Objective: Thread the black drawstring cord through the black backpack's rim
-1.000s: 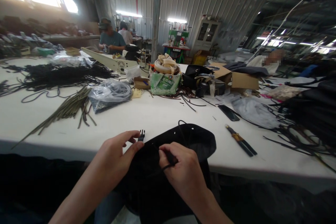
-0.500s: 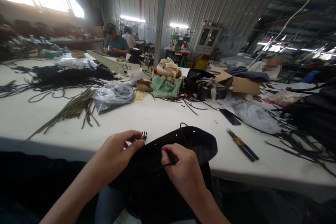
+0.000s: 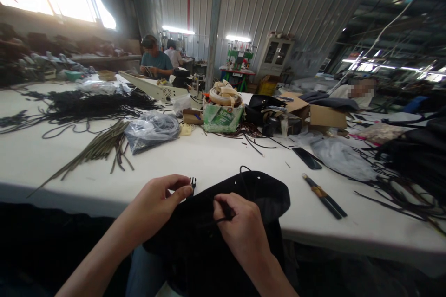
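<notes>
A black fabric piece [image 3: 258, 195] with small holes along its rim lies over the near edge of the white table [image 3: 209, 158] and hangs down toward me. My left hand [image 3: 156, 204] pinches a small black plastic buckle [image 3: 193, 183] at the fabric's left edge. My right hand [image 3: 240, 227] pinches a thin black cord [image 3: 223, 211] that runs across the fabric. A loop of the same cord [image 3: 244, 171] sticks up near the fabric's far rim.
Black-handled pliers [image 3: 324, 196] and a dark phone [image 3: 306, 158] lie to the right. A plastic bag [image 3: 151, 130], olive straps [image 3: 94, 151], black cords [image 3: 80, 104], a green box [image 3: 223, 116] and cardboard boxes [image 3: 324, 116] lie farther back. Other people sit beyond the table.
The view has shifted slightly. My left hand has drawn the buckle closer to the fabric edge, and both hands keep their grips.
</notes>
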Motion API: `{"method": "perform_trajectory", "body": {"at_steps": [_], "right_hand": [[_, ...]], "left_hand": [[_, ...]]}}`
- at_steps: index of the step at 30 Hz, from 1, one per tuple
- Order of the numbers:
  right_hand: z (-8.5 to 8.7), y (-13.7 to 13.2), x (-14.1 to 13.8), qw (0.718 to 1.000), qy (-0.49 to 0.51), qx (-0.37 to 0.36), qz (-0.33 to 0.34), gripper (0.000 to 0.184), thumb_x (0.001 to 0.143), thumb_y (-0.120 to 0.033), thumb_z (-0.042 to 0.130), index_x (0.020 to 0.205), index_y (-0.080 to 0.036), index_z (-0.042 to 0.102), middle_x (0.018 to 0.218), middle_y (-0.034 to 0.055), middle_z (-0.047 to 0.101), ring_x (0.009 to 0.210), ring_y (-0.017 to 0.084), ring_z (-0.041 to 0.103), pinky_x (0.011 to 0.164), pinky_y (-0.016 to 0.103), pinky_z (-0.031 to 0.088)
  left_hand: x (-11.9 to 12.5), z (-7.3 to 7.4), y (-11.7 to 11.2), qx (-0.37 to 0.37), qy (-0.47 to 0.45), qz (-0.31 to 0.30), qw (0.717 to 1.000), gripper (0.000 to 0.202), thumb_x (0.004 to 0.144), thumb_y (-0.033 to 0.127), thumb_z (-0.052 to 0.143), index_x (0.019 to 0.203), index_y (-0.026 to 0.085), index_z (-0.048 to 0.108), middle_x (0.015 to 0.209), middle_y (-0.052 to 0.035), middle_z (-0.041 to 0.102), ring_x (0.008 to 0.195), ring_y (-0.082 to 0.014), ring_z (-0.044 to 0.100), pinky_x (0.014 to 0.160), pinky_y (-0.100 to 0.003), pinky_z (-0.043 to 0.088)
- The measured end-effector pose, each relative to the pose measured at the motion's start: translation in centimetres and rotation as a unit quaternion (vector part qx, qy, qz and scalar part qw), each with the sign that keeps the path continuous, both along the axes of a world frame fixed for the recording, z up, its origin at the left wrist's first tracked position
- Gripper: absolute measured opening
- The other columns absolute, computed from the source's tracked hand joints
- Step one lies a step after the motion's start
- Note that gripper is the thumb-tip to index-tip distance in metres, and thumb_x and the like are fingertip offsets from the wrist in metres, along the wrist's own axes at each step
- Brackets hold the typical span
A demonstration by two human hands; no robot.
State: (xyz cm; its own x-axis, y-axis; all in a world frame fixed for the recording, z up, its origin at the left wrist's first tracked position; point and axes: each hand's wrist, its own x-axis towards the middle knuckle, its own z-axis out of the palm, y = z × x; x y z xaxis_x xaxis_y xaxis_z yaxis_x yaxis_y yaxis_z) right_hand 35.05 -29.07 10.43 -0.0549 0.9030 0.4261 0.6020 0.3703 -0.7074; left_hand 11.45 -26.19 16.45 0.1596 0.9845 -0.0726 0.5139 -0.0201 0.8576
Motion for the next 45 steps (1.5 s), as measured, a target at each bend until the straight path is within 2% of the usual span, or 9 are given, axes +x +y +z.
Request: {"method": "perform_trajectory", "body": {"at_steps": [7, 12, 16, 21, 26, 29, 35, 40, 45], "right_hand": [[-1.0, 0.7, -1.2, 1.000, 0.001, 0.020, 0.014, 0.018, 0.103, -0.018, 0.065, 0.105, -0.024, 0.081, 0.095, 0.0027, 0.081, 0.085, 0.021, 0.079, 0.083, 0.030, 0.059], [-1.7, 1.0, -1.5, 0.997, -0.015, 0.069, -0.006, 0.019, 0.106, -0.019, 0.062, 0.106, -0.023, 0.081, 0.095, 0.0037, 0.081, 0.083, 0.019, 0.079, 0.079, 0.027, 0.059], [-0.9, 0.9, -1.5, 0.998, -0.001, 0.058, 0.006, 0.016, 0.106, -0.020, 0.065, 0.106, -0.023, 0.081, 0.096, 0.0041, 0.081, 0.085, 0.020, 0.078, 0.082, 0.027, 0.059], [3.0, 0.1, 1.5, 0.997, 0.045, 0.056, -0.002, 0.010, 0.104, -0.033, 0.076, 0.104, -0.024, 0.081, 0.087, 0.0018, 0.076, 0.072, 0.017, 0.068, 0.067, 0.027, 0.054], [6.3, 0.3, 7.1, 0.963, 0.214, 0.102, -0.127, 0.026, 0.097, -0.039, 0.085, 0.117, -0.025, 0.078, 0.093, 0.0011, 0.072, 0.067, 0.012, 0.059, 0.058, 0.023, 0.047], [6.5, 0.8, 9.2, 0.922, 0.355, 0.106, -0.107, 0.023, 0.098, -0.037, 0.081, 0.115, -0.022, 0.074, 0.090, -0.0001, 0.064, 0.061, 0.007, 0.046, 0.053, 0.021, 0.036], [7.0, 0.6, 10.5, 0.879, 0.437, 0.157, -0.108, 0.020, 0.100, -0.039, 0.078, 0.098, -0.019, 0.075, 0.090, 0.0030, 0.065, 0.063, 0.011, 0.046, 0.058, 0.026, 0.041], [10.5, 0.3, 12.0, 0.861, 0.363, 0.316, -0.162, 0.007, 0.094, -0.028, 0.079, 0.094, -0.022, 0.083, 0.104, 0.0068, 0.074, 0.087, 0.020, 0.060, 0.085, 0.040, 0.048], [14.5, -0.2, 12.3, 0.855, 0.309, 0.370, -0.189, 0.008, 0.096, -0.027, 0.078, 0.090, -0.028, 0.083, 0.117, 0.0051, 0.076, 0.068, 0.018, 0.053, 0.064, 0.039, 0.043]], "left_hand": [[-0.5, -1.9, 2.9, -0.056, -0.056, -0.106, 0.991, 0.051, 0.098, 0.066, 0.063, 0.108, 0.021, 0.085, 0.109, -0.0063, 0.084, 0.104, -0.0301, 0.072, 0.093, -0.038, 0.051], [0.7, -3.0, 5.1, -0.124, -0.115, -0.167, 0.971, 0.055, 0.089, 0.065, 0.079, 0.125, 0.023, 0.085, 0.124, -0.0063, 0.084, 0.118, -0.0315, 0.071, 0.105, -0.039, 0.050], [2.4, -2.5, 5.3, -0.095, -0.133, -0.139, 0.977, 0.039, 0.086, 0.055, 0.083, 0.098, 0.019, 0.088, 0.091, -0.0064, 0.083, 0.085, -0.0218, 0.069, 0.081, -0.033, 0.050], [2.6, 0.1, 7.2, -0.045, -0.196, -0.055, 0.978, 0.035, 0.089, 0.048, 0.084, 0.085, 0.014, 0.083, 0.077, -0.0069, 0.076, 0.062, -0.0129, 0.060, 0.056, -0.023, 0.044], [0.9, 5.2, 11.3, 0.017, -0.363, 0.041, 0.931, 0.019, 0.093, 0.025, 0.085, 0.087, 0.007, 0.080, 0.092, -0.0133, 0.079, 0.071, -0.0140, 0.071, 0.070, -0.022, 0.064], [0.8, 6.7, 13.0, 0.048, -0.402, 0.095, 0.909, 0.015, 0.099, 0.014, 0.076, 0.087, 0.006, 0.078, 0.092, -0.0132, 0.078, 0.073, -0.0147, 0.074, 0.076, -0.024, 0.066], [0.7, 3.3, 14.9, 0.062, -0.381, 0.195, 0.902, 0.020, 0.102, 0.009, 0.067, 0.083, 0.007, 0.073, 0.085, -0.0098, 0.075, 0.067, -0.0131, 0.071, 0.071, -0.023, 0.063], [-1.9, 0.5, 16.8, 0.060, -0.368, 0.279, 0.885, 0.019, 0.097, 0.008, 0.068, 0.079, 0.012, 0.066, 0.083, -0.0056, 0.072, 0.067, -0.0099, 0.063, 0.069, -0.021, 0.058], [-3.7, -1.3, 17.4, 0.015, -0.292, 0.276, 0.916, 0.010, 0.091, 0.019, 0.075, 0.086, 0.014, 0.067, 0.091, -0.0074, 0.074, 0.065, -0.0105, 0.060, 0.061, -0.021, 0.049]]}}
